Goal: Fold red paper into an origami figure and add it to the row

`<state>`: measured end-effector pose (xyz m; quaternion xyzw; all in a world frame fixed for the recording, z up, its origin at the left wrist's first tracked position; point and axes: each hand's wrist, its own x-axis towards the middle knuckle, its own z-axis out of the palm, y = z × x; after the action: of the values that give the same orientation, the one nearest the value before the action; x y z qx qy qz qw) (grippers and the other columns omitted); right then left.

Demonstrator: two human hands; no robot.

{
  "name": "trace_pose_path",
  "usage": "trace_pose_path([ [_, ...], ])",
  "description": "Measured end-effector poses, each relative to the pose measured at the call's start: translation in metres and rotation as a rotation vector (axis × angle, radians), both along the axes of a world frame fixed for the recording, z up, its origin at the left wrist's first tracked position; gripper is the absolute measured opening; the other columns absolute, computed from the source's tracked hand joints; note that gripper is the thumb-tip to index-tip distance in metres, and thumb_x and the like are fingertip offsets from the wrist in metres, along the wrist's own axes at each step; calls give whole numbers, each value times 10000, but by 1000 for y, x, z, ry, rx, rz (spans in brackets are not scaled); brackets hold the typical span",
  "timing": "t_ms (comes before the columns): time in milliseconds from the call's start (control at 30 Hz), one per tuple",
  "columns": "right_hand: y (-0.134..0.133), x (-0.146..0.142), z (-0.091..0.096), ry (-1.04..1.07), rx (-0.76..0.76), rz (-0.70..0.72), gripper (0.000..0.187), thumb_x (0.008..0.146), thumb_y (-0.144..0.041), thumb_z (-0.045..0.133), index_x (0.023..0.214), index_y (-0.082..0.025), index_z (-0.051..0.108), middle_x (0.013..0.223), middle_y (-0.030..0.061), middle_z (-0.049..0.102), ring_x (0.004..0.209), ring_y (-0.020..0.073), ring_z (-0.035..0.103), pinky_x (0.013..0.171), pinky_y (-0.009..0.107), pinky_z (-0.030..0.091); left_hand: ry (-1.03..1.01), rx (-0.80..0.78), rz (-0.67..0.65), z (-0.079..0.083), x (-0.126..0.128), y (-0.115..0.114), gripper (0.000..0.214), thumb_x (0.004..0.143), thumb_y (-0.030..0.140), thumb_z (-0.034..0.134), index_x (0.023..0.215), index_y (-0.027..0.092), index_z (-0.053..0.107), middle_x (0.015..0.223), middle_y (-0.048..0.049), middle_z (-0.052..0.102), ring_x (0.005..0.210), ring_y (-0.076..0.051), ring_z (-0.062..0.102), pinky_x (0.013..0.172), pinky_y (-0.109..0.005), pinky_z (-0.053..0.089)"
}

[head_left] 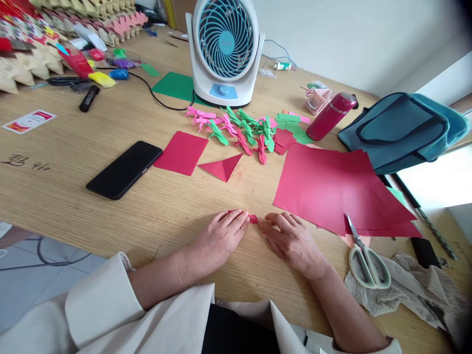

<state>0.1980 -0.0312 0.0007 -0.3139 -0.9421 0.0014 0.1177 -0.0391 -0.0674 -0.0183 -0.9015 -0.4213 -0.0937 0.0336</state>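
A small folded red paper [253, 219] lies on the wooden table, mostly covered by my fingers. My left hand [225, 235] rests flat over its left part, fingers stretched out and pressing it down. At the paper's right end, my right hand [291, 241] has its fingers bent and thumb and forefinger drawn together; their grip on the tip is partly hidden. Beyond my hands lie a creased red paper triangle [223, 167] and a red paper square [181, 152]. Behind them is a pile of folded green paper figures [247, 128], with pink and red ones among them.
Large red sheets [324, 187] lie to the right, with scissors [365, 260] on a grey cloth [401, 285]. A black phone [124, 169] is at left. Farther back stand a fan [225, 49], a red bottle [330, 115] and a teal bag [401, 128].
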Motion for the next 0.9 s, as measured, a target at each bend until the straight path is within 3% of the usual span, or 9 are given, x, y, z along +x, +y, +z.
trace_pose_path([
  [133,-1,1,3,-11,-7,3,290,982,-285,520,1221,-173,639,1105,117,644,930,229,572,813,383,477,-37,-31,20,0,-4,3,422,954,132,452,1371,152,515,1417,-92,558,1324,-243,474,1093,-422,340],
  [233,-1,5,1,37,3,-9,246,987,-295,506,1110,-164,674,1036,112,651,884,222,585,781,375,484,-79,-50,17,2,-7,7,376,959,162,482,1329,164,549,1392,-84,577,1325,-242,476,1071,-414,355],
  [300,-1,8,-2,124,18,-23,224,991,-274,494,1002,-164,689,992,102,643,830,197,588,757,351,487,-128,-55,3,5,-6,11,310,971,171,479,1258,179,597,1368,-76,593,1277,-220,515,1013,-374,392],
  [400,1,12,-7,204,37,-71,222,992,-234,474,1041,-158,676,984,103,623,831,191,590,749,331,496,-172,-87,16,15,1,19,207,975,183,488,1078,190,668,1193,-65,679,1112,-212,595,911,-356,422],
  [500,4,15,-8,241,23,-130,247,997,-208,433,1041,-166,672,970,97,616,804,181,591,742,318,501,-178,-190,104,27,10,30,139,910,123,555,829,165,660,905,-59,686,911,-207,607,802,-329,422],
  [567,5,16,-8,260,1,-155,261,1001,-212,418,1013,-175,676,961,95,614,816,181,600,756,312,502,-263,-314,144,32,11,40,126,840,81,600,749,166,619,872,-48,655,854,-193,587,736,-297,404],
  [667,7,17,-8,293,-25,-174,253,997,-219,433,991,-182,683,953,91,618,827,181,608,757,301,496,-435,-550,204,34,8,56,110,740,106,681,754,186,607,792,-3,638,766,-174,571,675,-269,373],
  [900,10,15,-9,308,-83,-168,254,983,-215,458,904,-179,697,906,80,604,777,172,590,703,285,461,-547,-686,222,27,2,67,150,609,110,703,630,190,578,656,32,597,651,-147,512,583,-246,308],
])
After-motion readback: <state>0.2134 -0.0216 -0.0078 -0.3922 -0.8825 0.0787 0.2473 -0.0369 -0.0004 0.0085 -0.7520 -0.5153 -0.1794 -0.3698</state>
